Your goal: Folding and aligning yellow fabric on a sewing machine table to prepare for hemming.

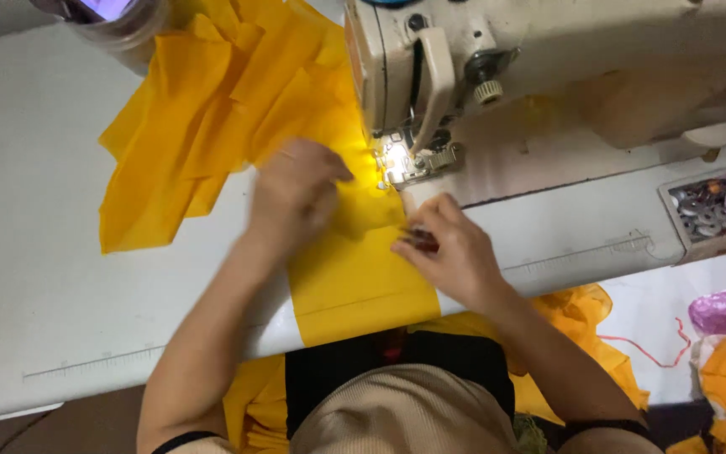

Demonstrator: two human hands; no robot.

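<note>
A heap of loose yellow-orange fabric pieces [203, 109] lies on the white work table [35, 244], to the left of the cream-coloured industrial sewing machine [497, 50]. A clear round container [119, 21] stands at the far edge of the table, left of the machine and touching the heap. The left hand [294, 195] presses down, fingers bent, on a long yellow-orange fabric strip [359, 282] just left of the machine's metal presser foot [413, 164]; motion blur hides whether it pinches the cloth. The strip runs from under the foot toward the person and hangs over the table's near edge. The right hand [451, 248], just in front of the foot, rests on the strip's right edge, fingers closed on a small dark tool [418, 240]. Right of the machine sits a tray of small metal bobbins [716, 210].
</note>
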